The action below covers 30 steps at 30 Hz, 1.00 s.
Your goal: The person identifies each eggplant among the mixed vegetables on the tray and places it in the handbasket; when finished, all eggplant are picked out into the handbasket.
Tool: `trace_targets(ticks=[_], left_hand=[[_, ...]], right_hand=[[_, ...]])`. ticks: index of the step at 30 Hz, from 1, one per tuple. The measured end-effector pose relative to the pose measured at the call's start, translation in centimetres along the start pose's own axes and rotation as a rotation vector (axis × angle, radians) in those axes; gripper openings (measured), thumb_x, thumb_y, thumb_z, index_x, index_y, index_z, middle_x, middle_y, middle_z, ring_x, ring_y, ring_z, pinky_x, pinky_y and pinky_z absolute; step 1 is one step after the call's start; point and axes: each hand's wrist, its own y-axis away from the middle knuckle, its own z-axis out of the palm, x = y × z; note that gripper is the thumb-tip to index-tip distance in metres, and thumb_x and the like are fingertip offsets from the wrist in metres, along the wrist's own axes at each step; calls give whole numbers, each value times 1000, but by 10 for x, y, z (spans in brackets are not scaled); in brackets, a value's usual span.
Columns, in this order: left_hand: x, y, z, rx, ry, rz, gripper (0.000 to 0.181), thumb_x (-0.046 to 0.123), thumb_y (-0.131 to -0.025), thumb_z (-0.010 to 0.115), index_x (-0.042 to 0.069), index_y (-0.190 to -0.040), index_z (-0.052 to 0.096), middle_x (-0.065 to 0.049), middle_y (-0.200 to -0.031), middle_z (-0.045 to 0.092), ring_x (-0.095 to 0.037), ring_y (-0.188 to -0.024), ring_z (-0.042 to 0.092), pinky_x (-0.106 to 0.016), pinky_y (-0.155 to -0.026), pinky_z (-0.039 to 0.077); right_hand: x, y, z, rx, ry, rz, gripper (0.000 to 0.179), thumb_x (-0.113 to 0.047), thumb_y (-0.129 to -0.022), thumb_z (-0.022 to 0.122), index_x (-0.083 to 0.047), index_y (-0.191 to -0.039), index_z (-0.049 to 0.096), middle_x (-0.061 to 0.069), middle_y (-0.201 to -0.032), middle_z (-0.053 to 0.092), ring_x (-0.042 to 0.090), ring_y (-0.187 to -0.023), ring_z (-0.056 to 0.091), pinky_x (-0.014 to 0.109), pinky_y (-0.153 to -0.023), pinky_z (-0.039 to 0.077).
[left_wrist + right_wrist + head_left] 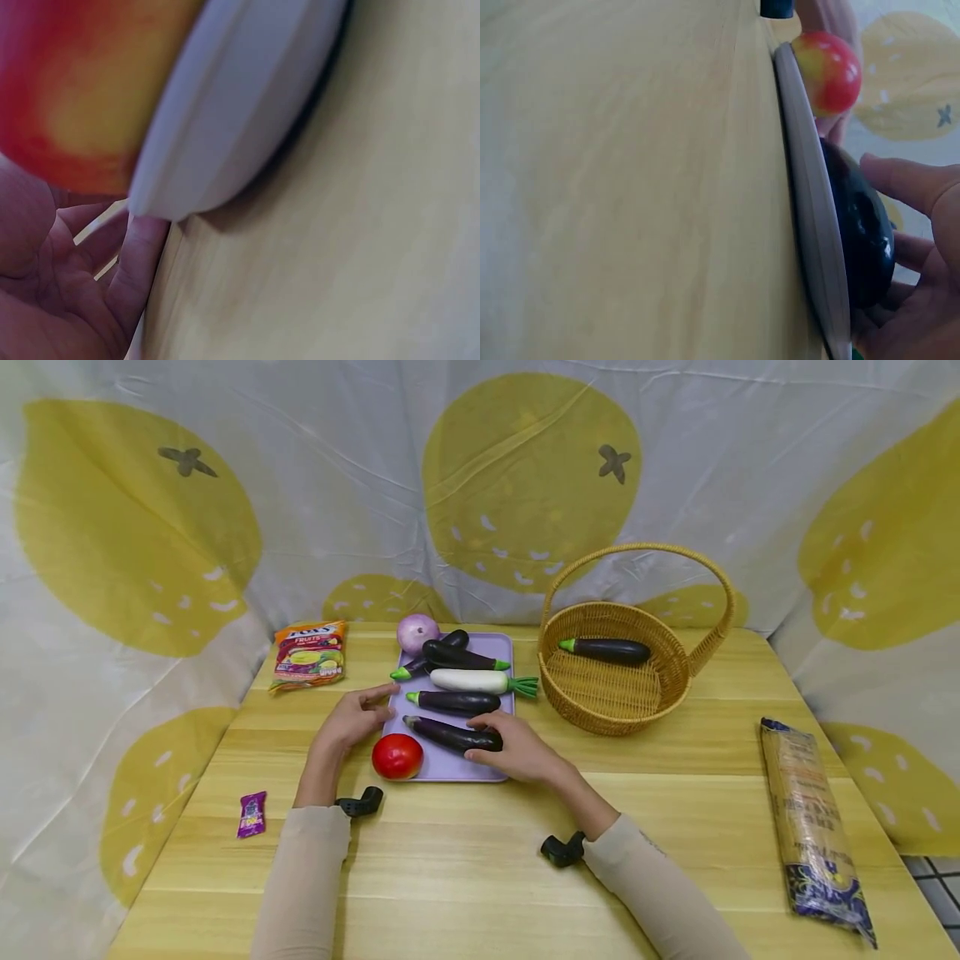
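My right hand (517, 745) holds the thick end of the nearest eggplant (442, 733), thumb on the near side and fingers on the far side. That eggplant lies on a lilac tray (457, 770). At the tray's left edge, my left hand (354, 720) touches the rim with its fingers spread. A red tomato (397, 757) sits on the tray's near left corner, close to the left hand. Behind the held eggplant are another eggplant (459, 702), a white radish (468, 681) with green leaves, two crossed eggplants (457, 656) and a purple onion (417, 633).
Right of the tray stands a wicker basket (600, 714) with a tall handle and one eggplant (609, 651) inside. A candy bag (308, 656) lies at the back left, a small purple packet (252, 814) at the front left. A long pasta bag (813, 827) lies along the right side.
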Motion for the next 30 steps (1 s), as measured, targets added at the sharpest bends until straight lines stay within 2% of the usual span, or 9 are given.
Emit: trace_targets(ticks=[3,10,23,30], left_hand=[[-1,1,-1,-4,-1,1,50,19,-102,62,23,-152,54,-9,-165,39,-30,-140,43,-47,-117,42],[-2,4,-1,-5,-15,-11,50,19,-102,61,23,-152,54,-9,-166,38,-31,-141,42,-48,-118,40],[0,3,-1,-1,-18,5,49,17,-102,61,21,-151,55,-7,-165,39,-32,-140,42,-46,-115,42],[2,3,0,11,-30,15,49,18,-102,60,21,-151,55,-8,-166,39,-32,-143,38,-48,-119,37]], right_hand=[[-1,-1,2,-2,27,4,55,-36,-94,75,-11,-140,61,8,-140,62,25,-132,55,45,-115,41],[-2,-1,7,-18,116,-6,51,-34,-95,73,-10,-139,62,10,-136,63,27,-128,56,44,-113,42],[-1,1,8,0,93,11,50,-33,-98,70,-10,-141,61,13,-140,61,30,-131,54,47,-114,41],[0,1,5,8,77,18,50,-32,-98,70,-11,-142,61,12,-141,61,29,-133,54,47,-115,41]])
